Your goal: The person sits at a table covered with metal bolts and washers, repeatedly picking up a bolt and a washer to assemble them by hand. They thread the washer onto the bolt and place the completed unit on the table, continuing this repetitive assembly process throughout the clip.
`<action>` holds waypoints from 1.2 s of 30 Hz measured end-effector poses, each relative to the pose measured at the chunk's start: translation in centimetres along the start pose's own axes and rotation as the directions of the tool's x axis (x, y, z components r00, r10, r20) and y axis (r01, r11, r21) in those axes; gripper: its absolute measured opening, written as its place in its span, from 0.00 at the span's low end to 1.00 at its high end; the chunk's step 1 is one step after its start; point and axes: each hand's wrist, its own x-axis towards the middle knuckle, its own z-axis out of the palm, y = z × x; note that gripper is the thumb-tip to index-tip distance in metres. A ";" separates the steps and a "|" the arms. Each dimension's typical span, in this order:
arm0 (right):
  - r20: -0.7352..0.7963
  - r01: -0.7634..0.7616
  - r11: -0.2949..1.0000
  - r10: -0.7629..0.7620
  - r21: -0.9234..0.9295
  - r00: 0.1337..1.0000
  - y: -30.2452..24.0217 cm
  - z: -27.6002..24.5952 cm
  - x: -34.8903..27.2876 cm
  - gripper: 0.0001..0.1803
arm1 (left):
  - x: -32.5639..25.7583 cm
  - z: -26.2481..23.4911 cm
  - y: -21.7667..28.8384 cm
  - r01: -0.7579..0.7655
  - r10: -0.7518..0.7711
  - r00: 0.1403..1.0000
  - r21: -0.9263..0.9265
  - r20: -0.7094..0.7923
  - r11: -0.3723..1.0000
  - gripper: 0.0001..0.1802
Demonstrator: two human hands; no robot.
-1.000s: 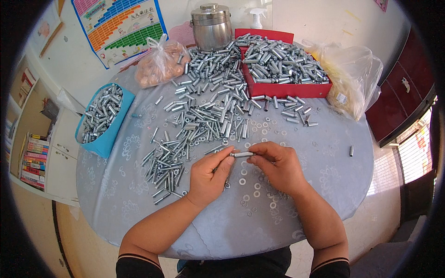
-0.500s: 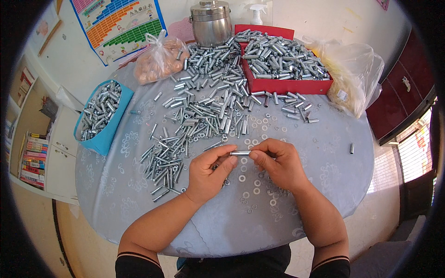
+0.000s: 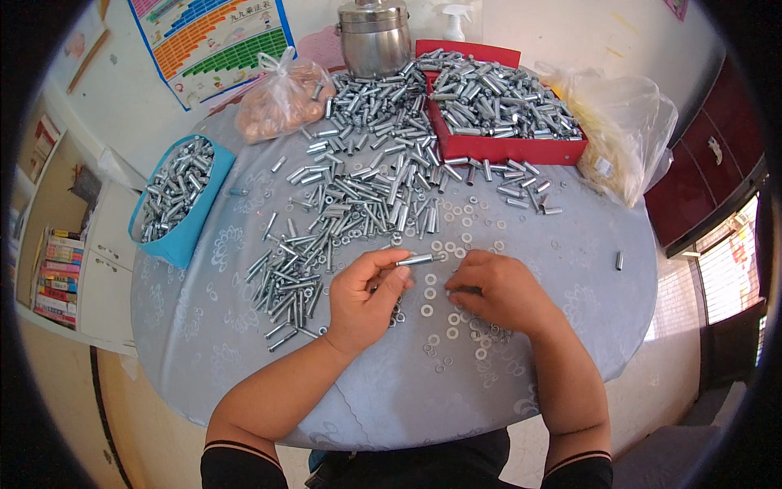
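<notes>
Between thumb and fingers, my left hand (image 3: 364, 300) holds a metal sleeve anchor bolt (image 3: 417, 260) nearly level, its free end toward the right. My right hand (image 3: 503, 292) is low over the table beside the flat washers, apart from the bolt. Its fingers are curled in toward the thumb, and whatever they may pinch is hidden. Loose flat washers (image 3: 428, 310) lie between and around the hands, some partly under the right one. Left of my left hand is a heap of long bolts (image 3: 293, 285) with nuts among them.
A blue bin (image 3: 181, 248) of anchors stands at left, a red box (image 3: 513, 150) of them at the back right. More metal sleeves (image 3: 379, 106) are piled before a steel pot (image 3: 375, 41). Tied bag (image 3: 277, 106) and clear bag (image 3: 627, 138) flank these on the cloth-covered table (image 3: 269, 383).
My right hand has let go of the bolt's right end and moved right and down to the washers. The left hand still holds the bolt, now slightly higher.
</notes>
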 end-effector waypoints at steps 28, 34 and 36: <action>-0.147 -0.079 0.582 0.331 0.810 0.932 -1.5 1.4 0.9 0.11 | -0.1 -0.1 0.2 0.074 -0.064 0.989 -0.074 0.137 0.995 0.12; -0.181 -0.068 0.525 0.409 0.849 0.894 -1.6 0.3 1.1 0.12 | -0.1 0.1 0.0 0.056 -0.048 0.996 -0.102 0.075 0.993 0.11; -0.230 -0.110 0.669 0.399 0.735 0.888 -0.9 -0.4 0.7 0.08 | 0.1 0.1 0.0 0.044 -0.039 0.998 -0.123 0.042 0.991 0.11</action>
